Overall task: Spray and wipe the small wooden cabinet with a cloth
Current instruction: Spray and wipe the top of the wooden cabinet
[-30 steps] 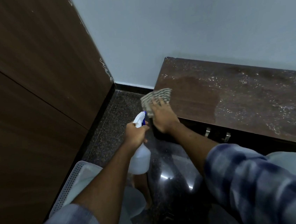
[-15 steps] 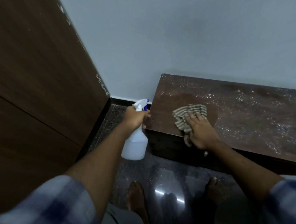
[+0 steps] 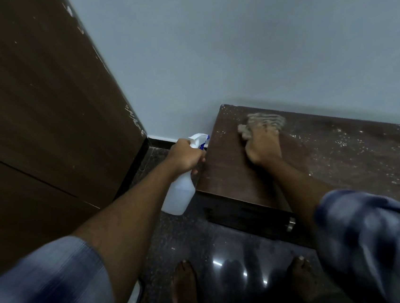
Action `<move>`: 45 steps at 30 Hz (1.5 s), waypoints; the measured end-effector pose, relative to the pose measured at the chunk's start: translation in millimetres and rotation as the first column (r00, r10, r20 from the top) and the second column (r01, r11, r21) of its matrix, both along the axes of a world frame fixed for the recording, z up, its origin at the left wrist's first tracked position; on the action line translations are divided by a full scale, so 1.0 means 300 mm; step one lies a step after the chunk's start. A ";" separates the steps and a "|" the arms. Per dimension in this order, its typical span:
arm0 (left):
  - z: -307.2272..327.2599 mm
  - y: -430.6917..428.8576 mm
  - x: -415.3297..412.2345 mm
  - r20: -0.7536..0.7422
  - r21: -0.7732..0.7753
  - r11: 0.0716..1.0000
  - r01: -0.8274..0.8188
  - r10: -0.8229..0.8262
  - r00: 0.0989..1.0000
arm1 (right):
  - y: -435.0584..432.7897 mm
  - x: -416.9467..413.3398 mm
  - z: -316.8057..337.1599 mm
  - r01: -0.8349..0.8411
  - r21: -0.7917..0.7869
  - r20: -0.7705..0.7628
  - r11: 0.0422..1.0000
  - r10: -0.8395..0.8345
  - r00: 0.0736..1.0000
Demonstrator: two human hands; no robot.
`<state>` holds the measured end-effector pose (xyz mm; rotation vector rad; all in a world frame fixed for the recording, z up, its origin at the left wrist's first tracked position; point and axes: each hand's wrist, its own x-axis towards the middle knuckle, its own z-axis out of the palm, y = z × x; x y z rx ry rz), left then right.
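Observation:
The small wooden cabinet [image 3: 225, 170] stands against the wall at the right, its dark top speckled with spray droplets toward the right. My right hand [image 3: 263, 144] presses a striped grey cloth [image 3: 263, 122] flat on the cabinet top near its back left corner; the cloth is blurred. My left hand [image 3: 186, 156] grips the neck of a white spray bottle [image 3: 179, 195] with a blue trigger, hanging just left of the cabinet's left side above the floor.
A tall dark wooden panel [image 3: 41, 106] fills the left. A pale wall [image 3: 232, 44] rises behind the cabinet. The dark polished floor [image 3: 230, 259] shows my bare feet [image 3: 186, 288] below. A metal handle [image 3: 291, 224] sticks out of the cabinet front.
My right hand has slid the cloth from the cabinet's front left area toward the back left corner. My left hand with the bottle stays beside the cabinet's left side.

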<state>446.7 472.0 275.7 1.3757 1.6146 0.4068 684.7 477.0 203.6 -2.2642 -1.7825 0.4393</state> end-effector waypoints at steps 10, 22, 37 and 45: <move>-0.025 0.016 -0.052 -0.006 0.001 1.000 0.023 -0.023 1.000 | 0.103 -0.075 0.031 -0.119 -0.012 0.067 0.993 0.119 0.991; 0.085 0.151 0.074 0.072 0.008 1.000 -0.020 0.019 0.997 | -0.168 -0.075 -0.068 0.016 0.085 0.116 0.996 -0.026 0.993; 0.006 0.197 0.071 0.047 0.033 0.993 -0.113 0.112 0.993 | 0.290 -0.082 -0.020 -0.318 -0.005 0.110 0.948 0.317 0.942; -0.019 0.186 0.084 0.065 0.025 0.996 -0.086 0.084 0.994 | 0.336 -0.097 -0.008 -0.269 -0.030 0.033 0.963 0.270 0.962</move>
